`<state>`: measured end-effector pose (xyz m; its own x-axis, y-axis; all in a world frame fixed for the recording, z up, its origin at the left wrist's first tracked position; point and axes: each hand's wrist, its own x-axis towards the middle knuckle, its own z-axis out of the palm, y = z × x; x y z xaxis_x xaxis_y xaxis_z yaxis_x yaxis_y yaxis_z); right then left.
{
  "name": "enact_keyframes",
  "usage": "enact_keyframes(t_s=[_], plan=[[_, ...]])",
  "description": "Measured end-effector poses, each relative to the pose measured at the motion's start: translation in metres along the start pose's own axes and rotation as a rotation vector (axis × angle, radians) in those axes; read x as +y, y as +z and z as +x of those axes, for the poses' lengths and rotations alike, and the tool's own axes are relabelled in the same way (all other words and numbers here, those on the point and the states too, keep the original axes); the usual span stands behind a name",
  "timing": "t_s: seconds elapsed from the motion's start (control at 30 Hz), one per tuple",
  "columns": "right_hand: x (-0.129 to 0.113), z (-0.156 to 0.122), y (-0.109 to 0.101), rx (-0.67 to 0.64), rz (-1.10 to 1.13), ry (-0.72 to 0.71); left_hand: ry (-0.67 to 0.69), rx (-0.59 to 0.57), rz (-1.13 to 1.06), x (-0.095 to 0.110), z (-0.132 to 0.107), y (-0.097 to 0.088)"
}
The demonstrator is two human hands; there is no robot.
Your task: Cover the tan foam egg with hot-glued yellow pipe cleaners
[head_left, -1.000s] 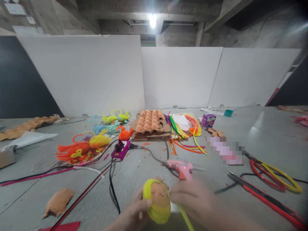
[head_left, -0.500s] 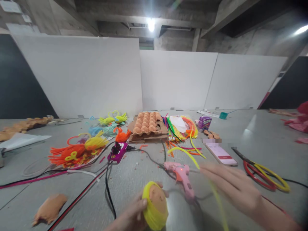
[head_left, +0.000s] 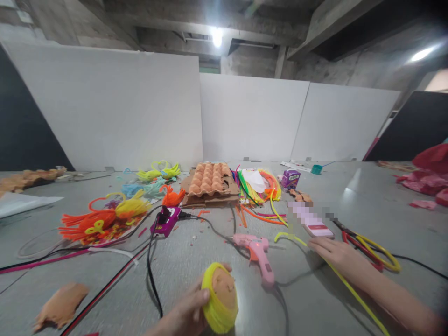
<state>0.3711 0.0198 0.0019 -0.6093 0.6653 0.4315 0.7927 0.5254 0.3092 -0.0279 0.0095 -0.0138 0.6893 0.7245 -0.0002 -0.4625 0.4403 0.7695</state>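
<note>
My left hand (head_left: 196, 303) is wrapped around an egg-shaped piece (head_left: 226, 282), tan in front with small marks and bound in fuzzy yellow strands. My right hand (head_left: 336, 256), fingers together, pinches a long yellow pipe cleaner (head_left: 353, 291). One curled end of it sticks out beyond the fingertips, and the rest trails toward the lower right under the forearm. Between my hands a pink hot glue gun (head_left: 259, 254) lies on its side with a small orange light lit. A phone (head_left: 317, 226) and red-and-yellow-handled scissors (head_left: 371, 249) are close to my right hand.
An egg carton tray (head_left: 210, 177) sits on cardboard at centre back. Orange and yellow yarn bundles (head_left: 105, 219), a purple power strip (head_left: 166, 221) and cords lie left. Pipe cleaners (head_left: 269, 184) and a purple box (head_left: 290, 178) stand right of the tray. A torn carton piece (head_left: 63, 303) lies front left.
My right hand has moved right and slightly down, drawing the yellow pipe cleaner with it, so less of its end shows ahead. The left hand still holds the egg-shaped piece. The view has shifted slightly.
</note>
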Motion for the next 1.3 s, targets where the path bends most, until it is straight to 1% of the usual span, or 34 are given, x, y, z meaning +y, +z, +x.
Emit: enact_keyframes(t_s=[0.1,0.2,0.33,0.4,0.5,0.6,0.7,0.8,0.83,0.93,1.0,1.07,1.1,1.17,1.2,1.23,1.3], plan=[[0.0,0.007,-0.004,-0.118,0.02,0.061,-0.003,-0.001,-0.001,0.0,-0.001,-0.001],[-0.006,0.019,-0.013,-0.202,0.021,0.145,0.005,-0.015,-0.003,-0.003,-0.002,-0.004],[-0.027,0.045,-0.025,-0.281,0.038,0.24,0.006,-0.016,-0.028,-0.005,-0.003,-0.007],[-0.037,0.058,-0.028,-0.341,0.059,0.278,0.004,-0.016,-0.04,-0.004,-0.002,-0.006],[-0.041,0.067,-0.023,-0.474,0.048,0.388,0.009,-0.031,-0.045,0.0,-0.001,-0.001],[-0.035,0.063,-0.012,-0.623,0.037,0.508,0.039,-0.017,-0.034,0.01,0.001,0.004],[-0.028,0.053,-0.001,-0.727,0.064,0.562,0.094,-0.002,-0.01,0.031,0.0,0.006],[-0.023,0.045,0.007,-0.779,0.077,0.581,0.142,0.049,-0.003,0.065,-0.004,0.005],[-0.022,0.043,0.009,-0.786,0.075,0.588,0.213,0.096,0.005,0.078,-0.006,0.005],[-0.017,0.039,0.012,-0.789,0.045,0.643,0.462,0.291,0.019,0.117,-0.015,0.008],[-0.014,0.036,0.013,-0.774,0.011,0.699,0.605,0.377,0.039,0.141,-0.021,0.012],[-0.011,0.033,0.013,-0.744,-0.02,0.75,0.756,0.43,0.073,0.164,-0.028,0.014],[-0.011,0.031,0.012,-0.728,-0.031,0.769,0.861,0.449,0.072,0.174,-0.031,0.014],[-0.01,0.027,0.009,-0.705,-0.041,0.794,0.949,0.416,0.028,0.191,-0.04,0.01],[-0.01,0.026,0.007,-0.697,-0.04,0.801,1.026,0.382,-0.001,0.198,-0.044,0.007],[-0.011,0.026,0.005,-0.689,-0.04,0.806,1.006,0.368,-0.036,0.204,-0.047,0.004],[-0.013,0.029,-0.002,-0.664,-0.041,0.809,1.16,0.352,-0.075,0.209,-0.053,-0.002]])
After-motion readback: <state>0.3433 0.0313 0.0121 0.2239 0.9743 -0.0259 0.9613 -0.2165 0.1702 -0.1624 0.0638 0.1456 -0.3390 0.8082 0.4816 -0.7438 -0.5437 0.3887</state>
